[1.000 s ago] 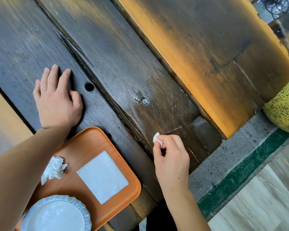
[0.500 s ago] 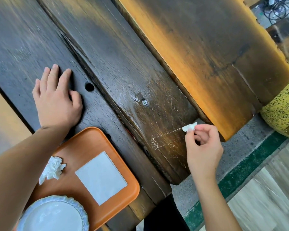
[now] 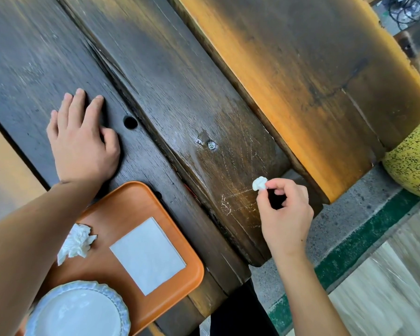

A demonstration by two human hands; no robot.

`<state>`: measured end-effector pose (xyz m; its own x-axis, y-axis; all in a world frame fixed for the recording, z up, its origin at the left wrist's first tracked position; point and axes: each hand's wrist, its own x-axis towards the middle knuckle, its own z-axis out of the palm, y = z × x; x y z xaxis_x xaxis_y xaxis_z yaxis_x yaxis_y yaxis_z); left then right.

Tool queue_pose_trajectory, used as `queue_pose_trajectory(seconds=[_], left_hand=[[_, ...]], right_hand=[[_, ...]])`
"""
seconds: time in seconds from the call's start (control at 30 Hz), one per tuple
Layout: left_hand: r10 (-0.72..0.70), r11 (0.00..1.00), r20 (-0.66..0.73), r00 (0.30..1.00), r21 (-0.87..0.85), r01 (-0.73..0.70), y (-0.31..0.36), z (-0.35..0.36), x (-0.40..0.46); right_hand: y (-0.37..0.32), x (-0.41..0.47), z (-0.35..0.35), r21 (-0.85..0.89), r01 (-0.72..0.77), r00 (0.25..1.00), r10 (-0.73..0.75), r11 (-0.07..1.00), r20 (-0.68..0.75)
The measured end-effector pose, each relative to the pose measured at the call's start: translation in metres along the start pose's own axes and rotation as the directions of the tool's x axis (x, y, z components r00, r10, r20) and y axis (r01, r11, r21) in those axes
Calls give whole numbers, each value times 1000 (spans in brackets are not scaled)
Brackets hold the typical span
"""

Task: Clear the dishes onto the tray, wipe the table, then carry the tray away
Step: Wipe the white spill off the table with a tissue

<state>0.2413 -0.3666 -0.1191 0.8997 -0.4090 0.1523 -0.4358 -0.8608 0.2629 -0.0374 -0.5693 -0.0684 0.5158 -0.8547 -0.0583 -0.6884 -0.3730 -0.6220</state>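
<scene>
Worktop [image 3: 170, 76], dark planks, faint white streaks near its end: I judge the wiping unfinished. Tray [image 3: 180, 282] at near edge carries plate [image 3: 78, 311]; my left hand [image 3: 83, 144] lies flat beside it. Right hand [image 3: 284, 214] pinches a tiny tissue wad [image 3: 260, 183] at the plank's end; it could shed crumbs or slip to the floor.

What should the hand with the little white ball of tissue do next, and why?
Probably sweep the tissue wad back across the pale streaks beside it. The right hand pinches it at the table's near edge, the marks show uncleaned, and the left hand lies flat on the wood.
</scene>
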Motion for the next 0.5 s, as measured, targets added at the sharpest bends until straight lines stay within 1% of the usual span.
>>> queue_pose_trajectory(seconds=[0.1,0.17,0.4,0.5], left_hand=[[1,1000,2,1000,-1,-1,0,0,0],[-1,1000,0,1000,-3,1,0,0,0],[-2,1000,-8,1000,-1,2,-1,0,1],[-7,1000,-5,1000,-3,7,0,0,1]], right_hand=[[-3,-1,4,-21,100,994,-99,995,50],[-4,-2,5,-24,143,987,-140,989,78],[-3,-4,7,-24,247,952,-238,969,192],[-1,-1,3,-42,296,939,-283,954,198]])
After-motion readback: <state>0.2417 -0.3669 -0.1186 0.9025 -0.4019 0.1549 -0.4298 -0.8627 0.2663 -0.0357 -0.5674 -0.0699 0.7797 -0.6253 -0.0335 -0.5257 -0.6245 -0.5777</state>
